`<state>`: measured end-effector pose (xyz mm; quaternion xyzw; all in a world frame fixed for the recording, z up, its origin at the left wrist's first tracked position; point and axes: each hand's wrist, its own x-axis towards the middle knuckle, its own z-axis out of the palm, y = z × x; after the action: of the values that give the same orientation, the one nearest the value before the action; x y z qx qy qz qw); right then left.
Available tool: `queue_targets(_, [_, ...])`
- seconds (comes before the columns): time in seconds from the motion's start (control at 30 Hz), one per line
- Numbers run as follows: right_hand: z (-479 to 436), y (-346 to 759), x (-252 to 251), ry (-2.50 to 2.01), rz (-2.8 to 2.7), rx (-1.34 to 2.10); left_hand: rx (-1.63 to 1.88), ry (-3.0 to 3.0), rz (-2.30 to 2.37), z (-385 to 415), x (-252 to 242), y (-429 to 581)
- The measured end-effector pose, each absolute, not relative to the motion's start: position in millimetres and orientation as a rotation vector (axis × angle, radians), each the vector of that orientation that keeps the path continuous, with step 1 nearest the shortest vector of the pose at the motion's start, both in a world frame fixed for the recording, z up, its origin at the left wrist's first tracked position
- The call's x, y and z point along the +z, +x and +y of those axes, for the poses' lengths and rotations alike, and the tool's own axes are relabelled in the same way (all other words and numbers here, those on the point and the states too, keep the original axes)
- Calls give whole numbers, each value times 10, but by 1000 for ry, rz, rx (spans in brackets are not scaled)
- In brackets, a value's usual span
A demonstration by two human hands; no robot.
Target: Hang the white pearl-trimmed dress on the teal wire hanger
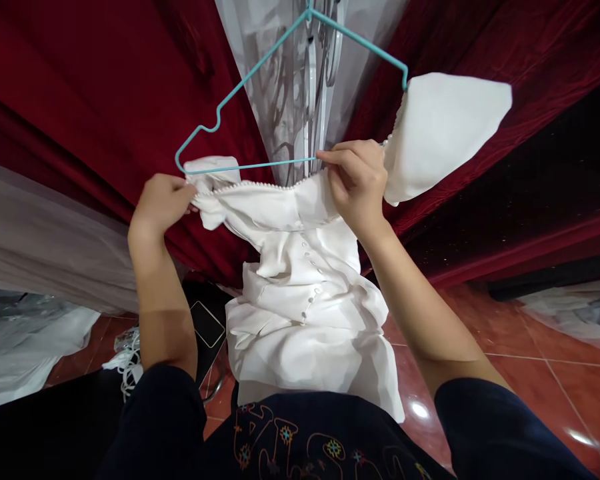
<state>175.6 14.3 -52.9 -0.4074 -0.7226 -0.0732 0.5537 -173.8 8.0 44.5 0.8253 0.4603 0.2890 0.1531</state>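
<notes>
Red curtains (180, 80) behind. Left hand (161, 203) pinches the white dress (305, 267) at its edge; right hand (359, 177) pinches the hanger (260, 63) bar. Apparently mid-hanging; next calls for settling it evenly.

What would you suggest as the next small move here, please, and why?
Probably have the left hand ease the beaded edge of the white dress over the nearby end of the turquoise hanger. That end shows bare beside the hand, whereas the opposite end disappears at the other sleeve, and the right hand is at the lower bar.
</notes>
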Motion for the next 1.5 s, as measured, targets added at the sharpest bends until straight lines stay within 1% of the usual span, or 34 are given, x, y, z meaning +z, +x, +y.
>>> queue_targets(0.13, [144,1651,-583,-892,-1710,-148,816,2322,1335,-138,368,-1522])
queue_targets(0.23, [153,1587,-616,-824,-1694,-191,842,2291,1260,-308,318,-1281])
queue_targets(0.3, [169,1595,-630,-759,-1681,-215,1034,2331,1197,-354,320,-1110])
queue_targets(0.37, [175,1633,-636,-734,-1679,-214,1299,2404,1170,-303,339,-969])
queue_targets(0.43, [150,1672,-625,-772,-1698,-207,1440,2479,1172,-168,334,-887])
queue_targets(0.57, [-30,1722,-515,-875,-1802,-254,1359,2572,1251,127,168,-856])
queue_targets(0.67, [-188,1842,-342,-964,-1857,-309,1346,2610,1283,191,11,-820])
queue_targets(0.73, [-213,2031,-213,-990,-1775,-393,1314,2655,1249,176,-49,-773])
queue_targets(0.87, [-12,2533,-31,-915,-1487,-666,1293,2701,1242,183,-89,-706])
queue_targets(0.97, [146,2658,69,-1184,-1527,-582,1327,2703,1288,242,-109,-722])
queue_targets(1.07, [144,2485,216,-1487,-1507,-446,1355,2718,1313,289,-121,-776])
queue_targets(1.13, [92,2358,329,-1587,-1496,-380,1370,2729,1305,301,-116,-819])
queue_targets(1.2, [52,2324,426,-1565,-1511,-325,1374,2735,1280,302,-99,-861])
queue_targets(1.37, [78,2647,507,-1209,-1379,-208,1343,2732,1202,279,-63,-926])
queue_targets(1.43, [98,2826,471,-1193,-1269,-213,1342,2715,1190,268,-69,-919])
queue_targets(1.5, [91,2970,397,-1268,-1225,-205,1349,2696,1186,264,-84,-897])
